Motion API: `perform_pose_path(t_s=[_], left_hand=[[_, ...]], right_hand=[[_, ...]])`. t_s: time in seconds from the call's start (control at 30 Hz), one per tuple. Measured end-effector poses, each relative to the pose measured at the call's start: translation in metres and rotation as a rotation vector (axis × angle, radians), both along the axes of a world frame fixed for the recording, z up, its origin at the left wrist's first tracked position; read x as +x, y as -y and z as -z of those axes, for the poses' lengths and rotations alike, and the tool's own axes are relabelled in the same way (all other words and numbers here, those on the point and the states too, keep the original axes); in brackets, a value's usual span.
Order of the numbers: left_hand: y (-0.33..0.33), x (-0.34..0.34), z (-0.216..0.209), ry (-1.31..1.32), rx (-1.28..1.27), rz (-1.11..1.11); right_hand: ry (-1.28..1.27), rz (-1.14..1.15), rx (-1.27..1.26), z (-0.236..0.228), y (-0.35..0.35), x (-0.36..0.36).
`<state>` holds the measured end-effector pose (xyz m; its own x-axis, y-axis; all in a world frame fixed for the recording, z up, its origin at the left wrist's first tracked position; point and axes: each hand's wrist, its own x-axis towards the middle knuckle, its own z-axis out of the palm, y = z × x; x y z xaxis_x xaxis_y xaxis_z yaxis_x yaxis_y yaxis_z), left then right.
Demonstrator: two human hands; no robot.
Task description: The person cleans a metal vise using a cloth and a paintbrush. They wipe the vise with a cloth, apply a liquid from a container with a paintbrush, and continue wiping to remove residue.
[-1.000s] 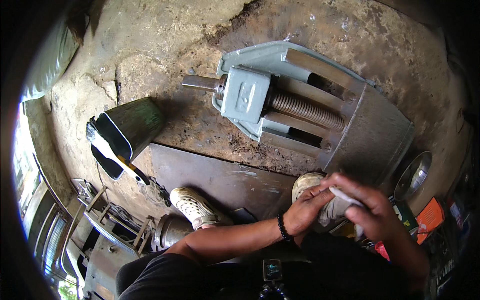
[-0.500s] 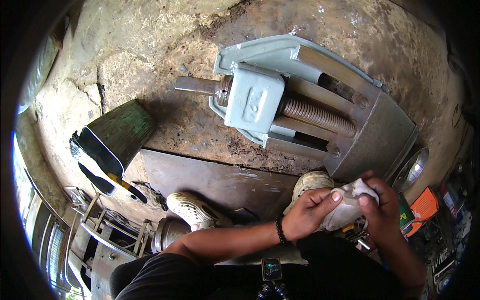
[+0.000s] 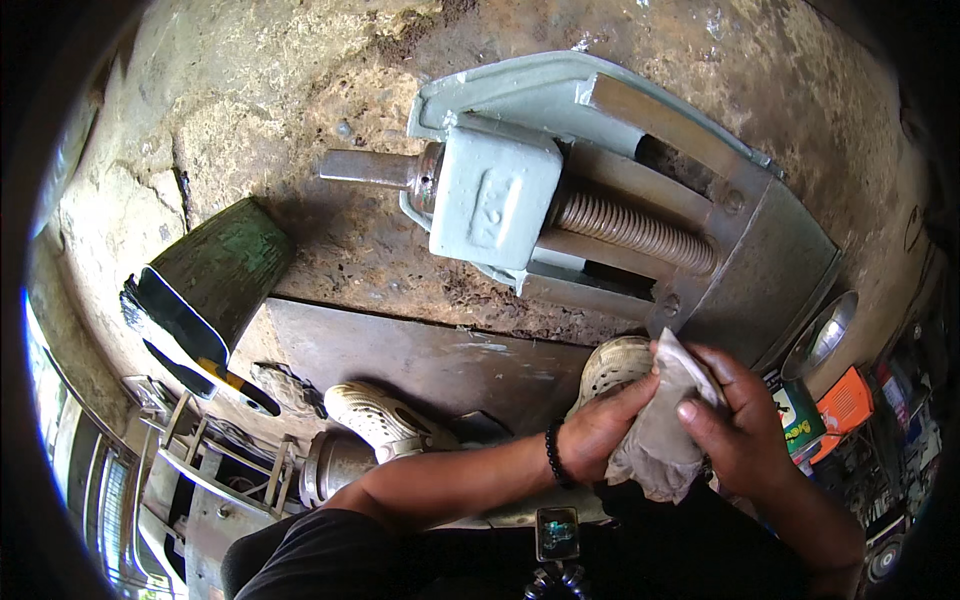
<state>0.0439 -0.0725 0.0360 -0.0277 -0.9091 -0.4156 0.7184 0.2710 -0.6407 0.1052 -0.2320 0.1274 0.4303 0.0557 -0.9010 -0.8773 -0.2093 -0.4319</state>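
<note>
A crumpled, greyish-white cloth rag (image 3: 655, 455) hangs between my two hands, with its top corner pointing up. My left hand (image 3: 605, 425), a dark beaded bracelet at its wrist, grips one side of it. On the other side my right hand (image 3: 735, 420) pinches it between thumb and fingers. Just beyond my hands a heavy machine vise (image 3: 500, 195) lies on the stained floor. Its body is painted pale grey-blue, with bare metal rails and a thick threaded screw (image 3: 630, 230). A square-ended shaft (image 3: 370, 168) sticks out to its left.
A cut green container (image 3: 215, 265) with a yellow-handled tool inside stands at left. A metal sheet (image 3: 430, 350) lies by my shoes (image 3: 385, 420). At right are a round metal dish (image 3: 825, 330), a green can (image 3: 795, 415), an orange box (image 3: 845, 405) and cluttered tools.
The rag was bunched up between my hands and now hangs longer, its corner raised. My hands have shifted slightly down and left. The view has moved a little.
</note>
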Motion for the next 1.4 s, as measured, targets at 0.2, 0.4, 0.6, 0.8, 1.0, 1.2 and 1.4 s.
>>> perform_pose_path(t_s=[0.2,0.4,0.6,0.8,1.0,1.2,1.4], left_hand=[[-0.011,0.023,0.0,-0.041,-0.049,0.095],[-0.019,0.04,-0.006,0.248,0.354,0.038],[-0.031,0.025,-0.005,0.593,0.529,0.048],[-0.033,0.008,0.005,0.712,0.56,0.116],[-0.022,0.005,0.011,0.749,0.679,-0.075],[-0.031,0.01,0.009,0.667,0.557,-0.083],[-0.035,0.022,0.004,0.65,0.62,-0.13]], right_hand=[[0.275,-0.355,-0.227,0.002,-0.032,0.016],[0.375,-0.69,-0.605,0.013,-0.054,0.04],[0.227,-0.636,-0.851,0.045,-0.084,0.044],[0.106,-0.749,-0.926,0.051,-0.099,0.037],[-0.018,-0.828,-0.92,0.056,-0.099,0.044],[-0.049,-0.703,-0.783,0.052,-0.086,0.046],[-0.002,-0.491,-0.794,0.067,-0.083,0.039]])
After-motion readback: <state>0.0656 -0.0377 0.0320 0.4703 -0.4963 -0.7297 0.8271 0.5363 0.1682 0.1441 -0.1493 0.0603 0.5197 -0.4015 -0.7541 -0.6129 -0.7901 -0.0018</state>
